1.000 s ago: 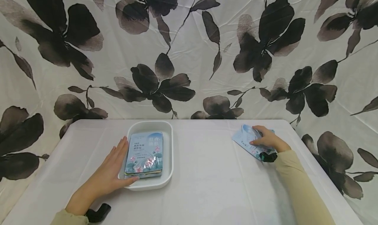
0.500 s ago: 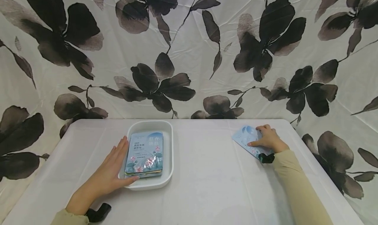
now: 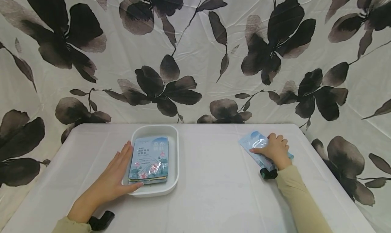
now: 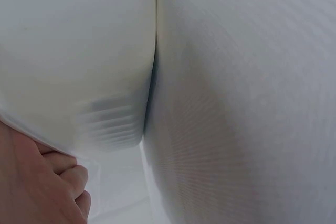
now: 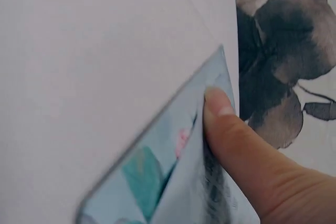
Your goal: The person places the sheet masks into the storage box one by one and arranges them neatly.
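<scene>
In the head view my left hand (image 3: 107, 178) lies along the left side of a white tray (image 3: 174, 161). Its fingers are straight against the rim, and the thumb reaches over the near edge. A small stack of blue sachets (image 3: 149, 156) with pink flowers sits in the tray. At the right, my right hand (image 3: 275, 150) spans some blue sachets (image 3: 251, 141), thumb at the left edge and fingers at the right, partly covering them. The right wrist view shows a digit (image 5: 236, 140) pressing a bent sachet's edge (image 5: 178, 129), with a printed surface overlapping a flowered one.
A white cloth covers the table (image 3: 210, 178). Behind it hangs a white curtain (image 3: 213, 90) with dark flowers. Black wrist cameras show at the left wrist (image 3: 102, 221) and the right wrist (image 3: 268, 174).
My right hand has shifted across the sachets toward their near right side, and they have turned and bent slightly. The left hand and tray stay where they were.
</scene>
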`<state>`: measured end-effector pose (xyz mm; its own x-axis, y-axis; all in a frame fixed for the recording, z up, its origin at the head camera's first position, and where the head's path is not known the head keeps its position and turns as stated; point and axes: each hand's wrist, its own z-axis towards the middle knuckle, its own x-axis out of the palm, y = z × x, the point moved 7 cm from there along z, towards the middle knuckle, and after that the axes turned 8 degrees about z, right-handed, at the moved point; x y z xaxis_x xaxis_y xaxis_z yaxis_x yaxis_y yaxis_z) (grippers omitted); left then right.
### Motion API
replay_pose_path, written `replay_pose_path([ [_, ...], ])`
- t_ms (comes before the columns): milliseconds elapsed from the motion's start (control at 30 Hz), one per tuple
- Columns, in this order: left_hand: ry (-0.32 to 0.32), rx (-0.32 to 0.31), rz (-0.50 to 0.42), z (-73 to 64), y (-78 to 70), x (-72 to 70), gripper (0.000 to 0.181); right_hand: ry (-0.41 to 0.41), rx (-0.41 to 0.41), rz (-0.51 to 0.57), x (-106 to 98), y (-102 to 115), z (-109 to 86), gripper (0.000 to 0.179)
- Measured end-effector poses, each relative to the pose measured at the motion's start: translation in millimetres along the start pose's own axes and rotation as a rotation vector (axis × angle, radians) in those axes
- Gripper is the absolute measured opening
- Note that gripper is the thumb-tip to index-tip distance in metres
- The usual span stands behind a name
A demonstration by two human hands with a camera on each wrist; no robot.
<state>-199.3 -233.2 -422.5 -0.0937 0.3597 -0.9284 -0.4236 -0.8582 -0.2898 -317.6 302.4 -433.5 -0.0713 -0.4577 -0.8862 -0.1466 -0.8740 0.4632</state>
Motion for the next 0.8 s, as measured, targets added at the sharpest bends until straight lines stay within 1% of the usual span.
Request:
replay_pose_path([
  [67, -0.002, 0.003, 0.002, 0.0, -0.3, -0.4, 0.121, -0.067, -0.021, -0.003, -2.5, 3.1, -5.6, 0.093],
  [133, -0.001, 0.000, 0.002, 0.0, -0.5, -0.4, 0.121, -0.117, -0.036, 0.002, -3.7, 5.0, -9.9, 0.093],
  [233, 0.001, -0.002, -0.006, -0.1, -1.2, -0.7, 0.121, -0.153, -0.037, 0.019, -4.9, 7.5, -13.9, 0.091],
  [367, -0.002, 0.005, -0.005, -0.1, -1.4, -0.3, 0.120, -0.160, -0.009, 0.062, -6.5, 9.0, -16.6, 0.086],
  [467, -0.001, 0.005, -0.002, -0.5, -1.5, -0.5, 0.120, -0.155, -0.011, 0.112, -10.6, 13.1, -20.2, 0.076],
  [533, 0.005, -0.004, -0.009, -0.8, -1.4, -0.8, 0.120, -0.165, -0.045, 0.136, -15.5, 17.9, -23.3, 0.065],
  [600, 0.017, -0.016, -0.017, -1.0, -1.2, -0.9, 0.121, -0.184, -0.079, 0.150, -21.2, 22.8, -27.1, 0.060],
  [700, 0.028, -0.029, -0.028, -0.7, -0.9, -1.1, 0.121, -0.203, -0.122, 0.148, -28.4, 28.6, -32.6, 0.063],
  [800, 0.029, -0.029, -0.027, -0.3, -0.6, -1.3, 0.121, -0.189, -0.127, 0.144, -31.7, 32.1, -37.6, 0.064],
])
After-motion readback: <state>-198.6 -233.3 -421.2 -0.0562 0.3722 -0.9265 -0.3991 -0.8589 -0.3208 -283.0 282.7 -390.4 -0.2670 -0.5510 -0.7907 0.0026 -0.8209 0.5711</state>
